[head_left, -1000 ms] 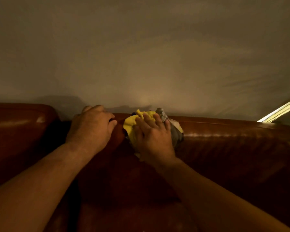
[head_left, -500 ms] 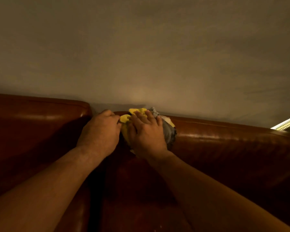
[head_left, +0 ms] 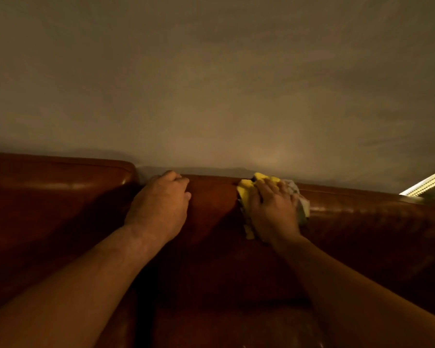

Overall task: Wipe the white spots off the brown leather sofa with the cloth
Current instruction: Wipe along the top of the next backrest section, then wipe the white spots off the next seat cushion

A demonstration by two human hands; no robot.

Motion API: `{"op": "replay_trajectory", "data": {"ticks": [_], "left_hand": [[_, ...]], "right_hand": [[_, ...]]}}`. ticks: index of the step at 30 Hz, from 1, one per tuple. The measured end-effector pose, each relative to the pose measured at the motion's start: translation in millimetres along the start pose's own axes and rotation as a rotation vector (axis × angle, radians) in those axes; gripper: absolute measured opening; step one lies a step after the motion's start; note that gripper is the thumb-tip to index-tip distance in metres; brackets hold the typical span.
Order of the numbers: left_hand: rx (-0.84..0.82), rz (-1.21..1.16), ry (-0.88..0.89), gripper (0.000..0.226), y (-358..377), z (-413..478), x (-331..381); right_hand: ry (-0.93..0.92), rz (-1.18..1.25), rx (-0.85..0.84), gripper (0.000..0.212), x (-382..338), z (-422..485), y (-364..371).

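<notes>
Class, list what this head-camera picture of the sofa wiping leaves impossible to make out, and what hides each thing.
Head view:
1. White spots: none discernible on the sofa; the light is dim, and the right hand and cloth cover the wiped patch.
2. Left hand: its fingertips curl behind the sofa's top edge.
3. Bright strip: cut off by the right frame edge.

The sofa [head_left: 362,234] stands against the wall [head_left: 211,84] behind it. My left hand [head_left: 161,207] sits on the sofa's top edge, fingers curled over it, just right of the left back cushion [head_left: 55,187]. My right hand [head_left: 274,212] lies further right on the same edge, apart from the left, pressing the cloth [head_left: 245,194] beneath it. A light strip [head_left: 427,184] runs at far right, behind the sofa.
</notes>
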State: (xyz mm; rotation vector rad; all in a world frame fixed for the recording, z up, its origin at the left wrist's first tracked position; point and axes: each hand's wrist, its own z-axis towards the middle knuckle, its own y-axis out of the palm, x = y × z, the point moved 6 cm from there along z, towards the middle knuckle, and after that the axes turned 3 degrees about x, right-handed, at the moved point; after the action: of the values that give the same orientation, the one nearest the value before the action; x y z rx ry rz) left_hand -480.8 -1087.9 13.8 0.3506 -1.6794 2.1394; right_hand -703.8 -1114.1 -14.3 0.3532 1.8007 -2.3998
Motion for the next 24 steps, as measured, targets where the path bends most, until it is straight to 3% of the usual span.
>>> {"op": "replay_trajectory", "data": {"ticks": [4, 6, 11, 17, 21, 24], "left_hand": [[-0.002, 0.038, 0.016, 0.031, 0, -1, -3], [-0.004, 0.036, 0.006, 0.03, -1, -2, -5], [0.026, 0.055, 0.04, 0.031, 0, -1, -1], [-0.036, 0.042, 0.206, 0.039, 23, -13, 30], [-0.085, -0.032, 0.301, 0.035, 38, -34, 57], [-0.236, -0.213, 0.228, 0.04, 60, -60, 66]], "right_hand": [[-0.234, -0.011, -0.039, 0.055, -80, -10, 19], [-0.308, 0.035, -0.034, 0.044, -108, -20, 26], [-0.434, 0.123, -0.093, 0.04, -95, -28, 19], [-0.336, 0.207, 0.091, 0.024, -24, -41, -24], [-0.202, 0.294, 0.011, 0.025, 2, -54, -34], [-0.085, 0.383, -0.033, 0.025, 42, -97, -40]]}}
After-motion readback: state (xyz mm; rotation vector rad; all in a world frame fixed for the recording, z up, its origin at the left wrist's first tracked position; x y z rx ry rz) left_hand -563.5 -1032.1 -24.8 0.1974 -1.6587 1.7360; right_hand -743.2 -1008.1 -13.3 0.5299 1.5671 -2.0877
